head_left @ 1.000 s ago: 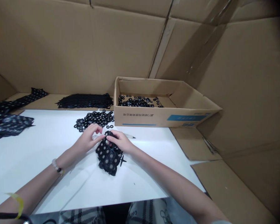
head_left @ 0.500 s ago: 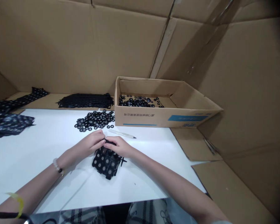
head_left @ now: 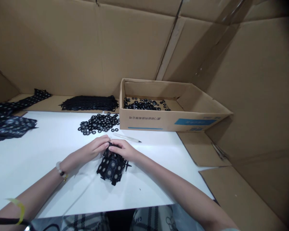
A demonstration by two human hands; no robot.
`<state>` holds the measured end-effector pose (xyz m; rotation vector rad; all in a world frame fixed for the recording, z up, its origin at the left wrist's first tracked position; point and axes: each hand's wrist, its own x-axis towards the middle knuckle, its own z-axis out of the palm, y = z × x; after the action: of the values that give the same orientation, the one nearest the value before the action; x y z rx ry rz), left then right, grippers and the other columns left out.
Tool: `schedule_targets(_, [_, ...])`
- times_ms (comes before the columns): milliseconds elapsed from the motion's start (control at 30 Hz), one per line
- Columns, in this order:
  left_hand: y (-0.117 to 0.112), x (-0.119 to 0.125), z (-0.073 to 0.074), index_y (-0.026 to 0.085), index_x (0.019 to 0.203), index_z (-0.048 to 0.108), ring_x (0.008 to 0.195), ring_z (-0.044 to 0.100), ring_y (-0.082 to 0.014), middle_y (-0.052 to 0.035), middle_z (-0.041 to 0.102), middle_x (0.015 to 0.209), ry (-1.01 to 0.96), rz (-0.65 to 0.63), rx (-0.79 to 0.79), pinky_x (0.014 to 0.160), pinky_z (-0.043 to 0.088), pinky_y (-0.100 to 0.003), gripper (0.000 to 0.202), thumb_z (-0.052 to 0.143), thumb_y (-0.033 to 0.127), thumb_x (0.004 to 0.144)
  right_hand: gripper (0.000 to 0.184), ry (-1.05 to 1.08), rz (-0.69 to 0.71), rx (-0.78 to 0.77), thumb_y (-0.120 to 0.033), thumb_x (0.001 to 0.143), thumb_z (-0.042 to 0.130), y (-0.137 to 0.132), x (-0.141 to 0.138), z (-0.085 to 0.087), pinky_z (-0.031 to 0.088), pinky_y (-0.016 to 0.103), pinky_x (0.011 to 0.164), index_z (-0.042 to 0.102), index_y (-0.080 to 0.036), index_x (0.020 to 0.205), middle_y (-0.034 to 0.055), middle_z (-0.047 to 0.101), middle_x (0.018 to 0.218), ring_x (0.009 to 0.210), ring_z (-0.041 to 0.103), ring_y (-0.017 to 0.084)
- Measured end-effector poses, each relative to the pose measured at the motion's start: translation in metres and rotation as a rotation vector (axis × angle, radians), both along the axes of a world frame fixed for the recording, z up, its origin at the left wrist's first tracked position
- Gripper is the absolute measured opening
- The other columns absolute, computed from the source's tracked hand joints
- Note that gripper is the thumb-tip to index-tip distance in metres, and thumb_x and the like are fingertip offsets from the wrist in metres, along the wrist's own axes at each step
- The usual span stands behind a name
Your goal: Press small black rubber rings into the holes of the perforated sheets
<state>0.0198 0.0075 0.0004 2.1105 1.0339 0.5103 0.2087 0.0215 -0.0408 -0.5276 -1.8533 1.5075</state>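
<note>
A black sheet of joined rings (head_left: 111, 166) lies crumpled on the white table (head_left: 38, 154) in front of me. My left hand (head_left: 97, 147) and my right hand (head_left: 122, 149) meet at its far edge, fingers pinched on the sheet. A loose pile of black rings (head_left: 98, 123) lies just beyond my hands. A thin white pen (head_left: 127, 138) rests on the table between my hands and the cardboard box (head_left: 168, 120).
The open cardboard box holds more loose black rings (head_left: 142, 104). A stack of black sheets (head_left: 90, 103) lies at the back, more black sheets (head_left: 8, 123) at the far left. Cardboard walls surround the table; flat cardboard (head_left: 199, 147) lies to the right.
My hands drew slightly closer to me and came together on the sheet's edge. The sheet was first lowered flat, then bunched up more steeply under my fingers.
</note>
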Motion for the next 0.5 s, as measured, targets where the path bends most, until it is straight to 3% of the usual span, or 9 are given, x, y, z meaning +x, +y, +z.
schedule_targets(233, [0.0082,-0.0011,-0.0048,0.017,0.071,0.049,0.071,0.046,-0.0176,-0.0011,0.05,0.074,0.13,0.012,0.13,0.067,0.037,-0.028,0.035,0.042,0.045,0.091,0.031,-0.066,-0.068,0.038,-0.047,0.088,0.049,-0.0001,-0.0012,-0.0001,0.04,0.027,0.074,0.056,-0.017,0.081,0.0005,0.055,0.076,0.076,0.051,0.015])
schedule_targets(367, [0.0043,0.0011,0.0012,0.017,0.074,0.051,0.074,0.049,-0.0171,-0.0013,0.052,0.078,0.09,-0.011,0.094,0.071,0.039,-0.028,0.036,0.032,0.039,0.096,0.033,-0.058,-0.08,0.034,-0.049,0.087,0.05,0.0004,-0.0017,-0.0005,0.041,0.028,0.076,0.057,-0.017,0.082,0.0015,0.057,0.079,0.079,0.052,0.016])
schedule_targets(500, [0.004,0.0026,0.0032,0.017,0.074,0.052,0.075,0.048,-0.019,-0.0034,0.052,0.076,0.174,-0.051,0.197,0.071,0.039,-0.03,0.037,0.028,0.034,0.096,0.034,-0.029,-0.032,-0.007,-0.05,0.086,0.051,0.0,-0.0017,-0.0015,0.042,0.029,0.079,0.058,-0.017,0.081,0.0019,0.06,0.08,0.08,0.055,0.016])
